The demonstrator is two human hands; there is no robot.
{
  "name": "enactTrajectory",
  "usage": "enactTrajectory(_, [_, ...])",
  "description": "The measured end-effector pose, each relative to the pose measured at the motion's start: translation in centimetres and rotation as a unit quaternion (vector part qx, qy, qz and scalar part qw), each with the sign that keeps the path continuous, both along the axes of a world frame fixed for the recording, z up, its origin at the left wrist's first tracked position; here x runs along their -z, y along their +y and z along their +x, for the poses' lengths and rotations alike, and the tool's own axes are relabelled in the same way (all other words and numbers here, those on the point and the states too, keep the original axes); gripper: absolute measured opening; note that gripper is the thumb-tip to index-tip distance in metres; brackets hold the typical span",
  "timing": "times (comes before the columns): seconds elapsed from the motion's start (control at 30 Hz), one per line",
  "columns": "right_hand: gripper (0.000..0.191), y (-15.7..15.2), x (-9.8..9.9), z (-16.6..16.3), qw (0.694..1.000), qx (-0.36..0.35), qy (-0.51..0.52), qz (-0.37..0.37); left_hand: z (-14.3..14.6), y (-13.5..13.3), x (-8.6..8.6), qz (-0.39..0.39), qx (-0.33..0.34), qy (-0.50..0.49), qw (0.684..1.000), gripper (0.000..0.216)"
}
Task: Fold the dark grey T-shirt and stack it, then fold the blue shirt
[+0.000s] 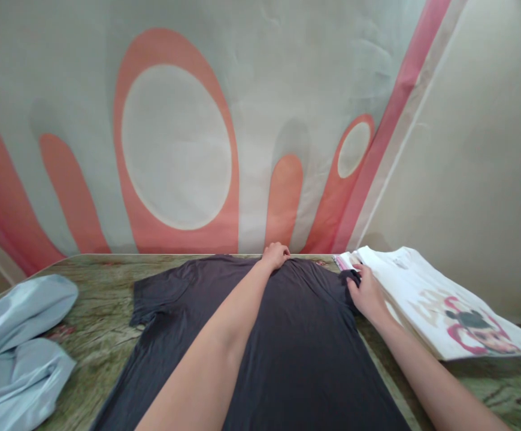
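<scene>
A dark grey T-shirt (305,335) lies spread on the table, its collar end toward the wall and its left sleeve flat. My left hand (276,254) reaches across it and is closed on the cloth near the collar. At the right sleeve, my right hand (367,290) pinches the bunched dark fabric between thumb and fingers. That hand is right beside a stack of folded shirts, whose top one is a white T-shirt (426,287) with a pink and black cartoon print.
Light blue-grey cloth (22,353) lies crumpled at the table's left side. The table cover (99,281) has a wood-like green-brown pattern. Behind the table's far edge rises a grey wall hanging (251,78) with orange-red shapes.
</scene>
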State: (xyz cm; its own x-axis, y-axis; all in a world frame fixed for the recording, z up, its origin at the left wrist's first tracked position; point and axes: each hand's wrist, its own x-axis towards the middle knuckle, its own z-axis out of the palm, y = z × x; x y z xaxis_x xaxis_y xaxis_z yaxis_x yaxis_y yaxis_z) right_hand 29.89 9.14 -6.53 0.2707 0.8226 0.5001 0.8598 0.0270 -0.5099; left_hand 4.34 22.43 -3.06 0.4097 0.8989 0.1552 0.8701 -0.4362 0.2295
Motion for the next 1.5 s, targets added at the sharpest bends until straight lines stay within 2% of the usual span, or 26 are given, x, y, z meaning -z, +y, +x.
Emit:
enactTrajectory(0.17, [0.043,-0.6,-0.7,-0.4,0.998,0.054,0.026,-0.011,0.4,-0.3,0.8,0.016,-0.051,0.003,0.999,0.026])
enactTrajectory(0.3, [0.043,-1.0,-1.2,-0.6,0.997,0.067,0.018,-0.030,1.0,-0.9,0.7,0.035,-0.065,0.003,0.997,0.026])
enactTrajectory(0.43, [0.042,-0.7,-1.0,-0.6,0.998,0.061,-0.015,-0.029,1.2,-2.0,-0.5,0.065,-0.054,-0.004,0.996,0.024])
enactTrajectory(0.57, [0.037,-0.9,-1.0,-1.1,0.994,0.030,-0.095,-0.038,-0.1,-2.7,-2.2,0.085,-0.025,-0.014,0.996,0.028])
enactTrajectory(0.67, [0.035,-1.6,-2.1,-2.0,0.981,0.028,-0.181,-0.064,-2.0,-2.9,-3.1,0.078,0.010,-0.011,0.997,0.030])
enactTrajectory(0.73, [0.033,-2.0,-3.2,-3.0,0.971,0.032,-0.227,-0.064,-3.2,-3.1,-3.0,0.063,0.032,-0.003,0.998,0.026])
enactTrajectory(0.8, [0.031,-1.9,-4.3,-4.5,0.965,-0.008,-0.255,-0.068,-4.0,-3.6,-2.4,0.046,0.054,0.005,0.997,0.024])
enactTrajectory(0.9, [0.035,-0.5,-5.0,-7.7,0.938,-0.170,-0.279,-0.116,-4.4,-4.8,-1.1,0.039,0.082,0.004,0.996,0.030])
enactTrajectory(0.97, [0.040,1.1,-4.8,-10.0,0.920,-0.242,-0.273,-0.141,-4.2,-5.6,-0.4,0.046,0.091,-0.001,0.995,0.034])
enactTrajectory(1.03, [0.044,2.9,-4.3,-12.1,0.921,-0.255,-0.252,-0.151,-4.1,-6.2,0.1,0.054,0.095,-0.005,0.994,0.035])
enactTrajectory(1.2, [0.046,5.5,-2.3,-13.7,0.936,-0.223,-0.213,-0.169,-4.3,-6.5,0.6,0.058,0.100,-0.005,0.993,0.034])
enactTrajectory(1.4, [0.055,5.5,-1.0,-12.7,0.948,-0.159,-0.203,-0.186,-4.4,-6.4,0.9,0.054,0.098,0.005,0.994,0.038])
enactTrajectory(1.5, [0.057,5.5,-0.9,-12.8,0.947,-0.144,-0.208,-0.196,-4.7,-6.7,1.0,0.084,0.064,0.001,0.994,0.040])
